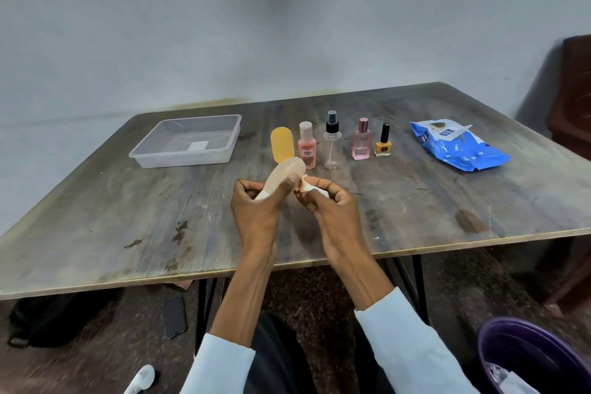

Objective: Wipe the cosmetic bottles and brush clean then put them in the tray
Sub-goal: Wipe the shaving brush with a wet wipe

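Observation:
My left hand (259,205) grips a pale beige rounded bottle (285,175) over the table's middle, tilted up and to the right. My right hand (329,201) pinches a crumpled white wipe (306,184) against the bottle's right side. Behind them stand an orange bottle (282,143), a pink bottle with a pale cap (307,145), a clear spray bottle with a black top (332,141), a pink perfume bottle (361,140) and a yellow nail polish (383,141) in a row. An empty clear plastic tray (150,157) sits at the back left.
A blue pack of wipes (460,145) lies at the back right of the worn wooden table (128,217). On the floor are a purple bin (524,355) at the right, a phone (174,317) and a black bag (48,320). A brown chair (572,99) stands far right.

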